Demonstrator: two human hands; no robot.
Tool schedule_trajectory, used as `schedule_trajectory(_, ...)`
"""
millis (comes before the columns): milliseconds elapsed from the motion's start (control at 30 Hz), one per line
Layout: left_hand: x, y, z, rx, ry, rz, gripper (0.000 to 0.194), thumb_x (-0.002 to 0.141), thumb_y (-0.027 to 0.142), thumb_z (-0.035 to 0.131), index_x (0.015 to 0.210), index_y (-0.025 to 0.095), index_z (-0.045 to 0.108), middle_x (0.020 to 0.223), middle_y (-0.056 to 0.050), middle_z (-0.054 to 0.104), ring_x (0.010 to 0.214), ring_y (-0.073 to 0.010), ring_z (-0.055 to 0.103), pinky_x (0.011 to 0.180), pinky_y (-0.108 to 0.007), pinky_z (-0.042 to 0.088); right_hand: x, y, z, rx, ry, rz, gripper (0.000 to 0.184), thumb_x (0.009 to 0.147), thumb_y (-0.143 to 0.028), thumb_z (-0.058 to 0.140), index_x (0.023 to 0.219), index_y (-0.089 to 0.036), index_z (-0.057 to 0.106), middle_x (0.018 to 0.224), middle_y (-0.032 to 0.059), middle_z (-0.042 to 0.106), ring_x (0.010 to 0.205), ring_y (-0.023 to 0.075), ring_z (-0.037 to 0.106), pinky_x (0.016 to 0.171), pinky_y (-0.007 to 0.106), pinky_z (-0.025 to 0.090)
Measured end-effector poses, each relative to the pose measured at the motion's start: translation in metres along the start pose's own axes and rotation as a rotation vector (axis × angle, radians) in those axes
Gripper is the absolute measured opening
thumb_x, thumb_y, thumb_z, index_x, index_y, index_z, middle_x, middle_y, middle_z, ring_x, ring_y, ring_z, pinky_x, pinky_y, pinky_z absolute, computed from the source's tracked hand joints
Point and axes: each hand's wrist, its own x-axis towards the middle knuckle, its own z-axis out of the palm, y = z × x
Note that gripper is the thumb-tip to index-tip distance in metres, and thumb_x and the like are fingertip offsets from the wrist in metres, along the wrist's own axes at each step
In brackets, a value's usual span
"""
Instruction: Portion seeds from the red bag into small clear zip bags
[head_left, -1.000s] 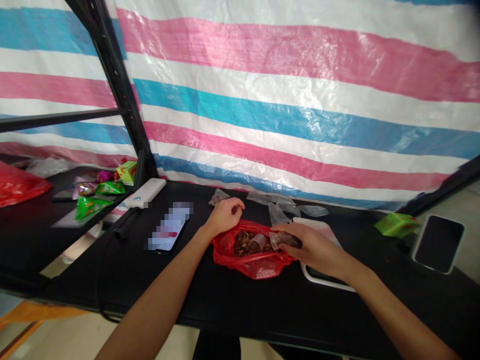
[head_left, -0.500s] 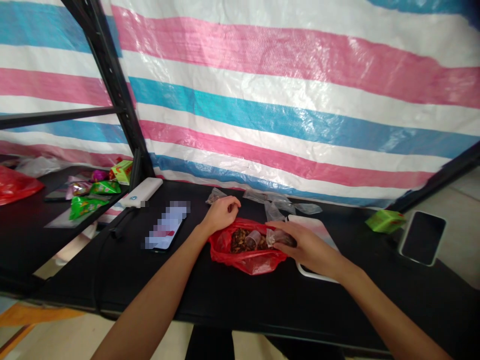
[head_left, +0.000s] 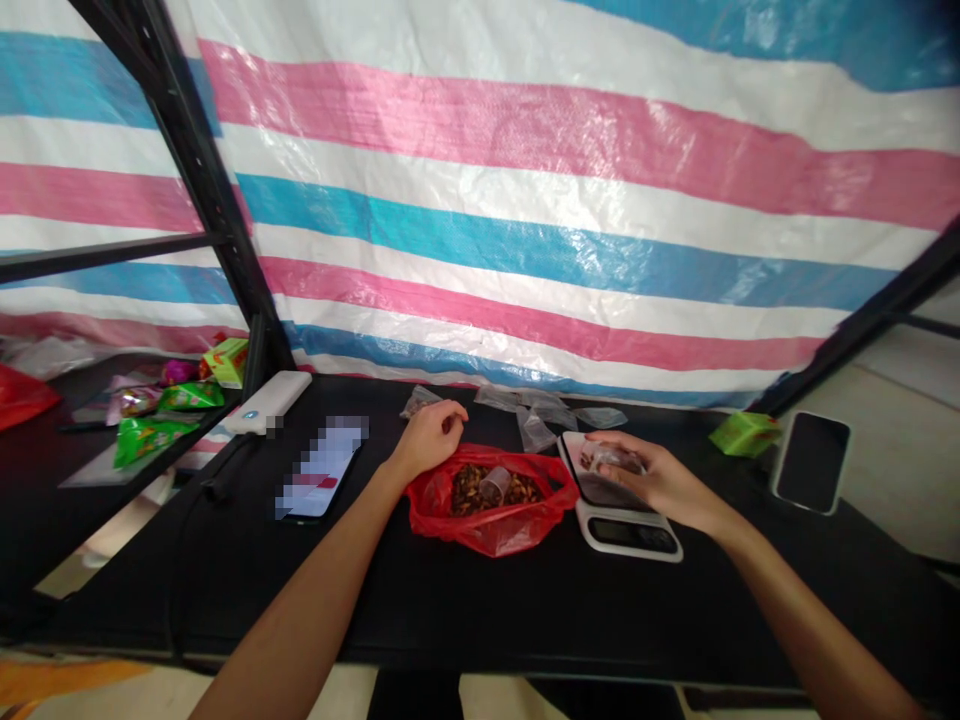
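My right hand [head_left: 643,470] grips a small clear plastic bag [head_left: 615,462] with some brown bits in it, at the plate of a white kitchen scale [head_left: 637,537]. Whether the bag rests on the plate I cannot tell. Left of the scale, a red plastic bag [head_left: 499,535] lies wide open, full of brown dried pieces [head_left: 469,490]. A small clear plastic cup [head_left: 493,486] sits among them. My left hand [head_left: 433,435] rests by the red bag's far left rim, its fingers loosely curled with nothing seen in them.
Behind lie several clear bags [head_left: 536,415] and one small filled bag [head_left: 420,402]. A lit phone [head_left: 322,470] and a white device [head_left: 270,402] are at left. A green box [head_left: 745,434] and a second phone [head_left: 812,462] stand right. Snack packs [head_left: 154,437] lie far left.
My right hand has moved right with the small bag, from the red bag's rim to the scale. The view has shifted slightly, and my left hand stays near the red bag.
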Motion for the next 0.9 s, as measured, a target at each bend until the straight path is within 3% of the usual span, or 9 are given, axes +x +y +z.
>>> schedule_trajectory(133, 0.0, -0.001, 0.0, 0.009, -0.002, 0.002, 0.02, 0.085, 0.009, 0.055, 0.089, 0.02, 0.072, 0.078, -0.001, 0.071, 0.065, -0.015, 0.061, 0.063, -0.027, 0.043, 0.003, 0.012, -0.017, -0.118, 0.025, -0.058, 0.064, 0.085, -0.059, 0.074, 0.137, -0.024, 0.063, 0.143, 0.0135, 0.064, 0.131, 0.0375, 0.06, 0.114, 0.056, 0.044)
schedule_trajectory(200, 0.0, -0.002, 0.001, 0.013, -0.005, 0.0, 0.021, 0.085, 0.008, 0.055, 0.089, 0.02, 0.072, 0.079, -0.001, 0.071, 0.065, -0.015, 0.061, 0.064, -0.027, 0.043, 0.007, 0.023, -0.026, -0.138, 0.107, -0.088, 0.063, 0.087, -0.057, 0.072, 0.141, -0.027, 0.06, 0.147, 0.011, 0.061, 0.137, 0.0361, 0.054, 0.118, 0.055, 0.038)
schedule_trajectory(267, 0.0, -0.003, 0.001, 0.019, -0.008, -0.003, 0.021, 0.085, 0.009, 0.055, 0.09, 0.02, 0.072, 0.079, -0.001, 0.071, 0.066, -0.0148, 0.061, 0.064, -0.026, 0.043, 0.011, 0.042, -0.035, -0.07, 0.326, -0.088, 0.057, 0.089, -0.057, 0.068, 0.138, -0.028, 0.062, 0.14, 0.0096, 0.066, 0.133, 0.0336, 0.057, 0.116, 0.052, 0.04)
schedule_trajectory(333, 0.0, -0.004, 0.001, 0.027, -0.014, -0.007, 0.021, 0.086, 0.009, 0.054, 0.09, 0.02, 0.072, 0.079, -0.001, 0.071, 0.065, -0.0145, 0.06, 0.063, -0.026, 0.043, 0.014, 0.067, -0.039, 0.008, 0.692, -0.057, 0.052, 0.084, -0.059, 0.069, 0.124, -0.026, 0.069, 0.121, 0.009, 0.074, 0.116, 0.0322, 0.067, 0.106, 0.05, 0.049)
schedule_trajectory(367, 0.0, -0.004, 0.001, 0.032, -0.017, -0.009, 0.021, 0.086, 0.009, 0.054, 0.09, 0.02, 0.072, 0.079, -0.001, 0.071, 0.065, -0.0144, 0.06, 0.063, -0.026, 0.043, 0.014, 0.08, -0.041, 0.014, 0.805, -0.034, 0.051, 0.085, -0.06, 0.066, 0.12, -0.024, 0.07, 0.116, 0.0097, 0.074, 0.11, 0.0319, 0.068, 0.102, 0.05, 0.05)
schedule_trajectory(467, 0.0, -0.005, 0.001, 0.045, -0.021, -0.017, 0.02, 0.087, 0.01, 0.054, 0.091, 0.02, 0.072, 0.08, -0.001, 0.072, 0.065, -0.0142, 0.06, 0.063, -0.026, 0.042, 0.01, 0.107, -0.041, 0.005, 0.968, 0.031, 0.045, 0.086, -0.058, 0.062, 0.107, -0.019, 0.072, 0.1, 0.0103, 0.073, 0.094, 0.0302, 0.068, 0.093, 0.05, 0.052)
schedule_trajectory(567, 0.0, -0.005, 0.003, 0.055, -0.023, -0.021, 0.02, 0.087, 0.011, 0.054, 0.091, 0.02, 0.071, 0.08, -0.001, 0.072, 0.066, -0.0147, 0.061, 0.064, -0.026, 0.043, 0.005, 0.11, -0.04, -0.011, 1.014, 0.039, 0.04, 0.089, -0.055, 0.059, 0.102, -0.019, 0.072, 0.092, 0.008, 0.071, 0.087, 0.0272, 0.066, 0.087, 0.046, 0.052)
schedule_trajectory(667, -0.001, -0.005, 0.005, 0.057, -0.038, -0.018, 0.019, 0.087, 0.012, 0.054, 0.09, 0.02, 0.071, 0.08, -0.001, 0.072, 0.066, -0.015, 0.061, 0.066, -0.027, 0.044, 0.004, 0.098, -0.035, -0.028, 1.0, 0.01, 0.039, 0.091, -0.055, 0.057, 0.101, -0.02, 0.071, 0.092, 0.0075, 0.071, 0.086, 0.0261, 0.065, 0.084, 0.042, 0.052)
schedule_trajectory(900, -0.002, -0.008, 0.007, 0.054, -0.062, -0.024, 0.019, 0.09, 0.016, 0.053, 0.092, 0.021, 0.072, 0.085, -0.002, 0.074, 0.07, -0.0168, 0.064, 0.067, -0.028, 0.045, 0.003, 0.069, -0.01, -0.087, 0.803, -0.07, 0.04, 0.098, -0.055, 0.05, 0.103, -0.022, 0.071, 0.1, 0.0069, 0.072, 0.092, 0.0249, 0.066, 0.085, 0.038, 0.052)
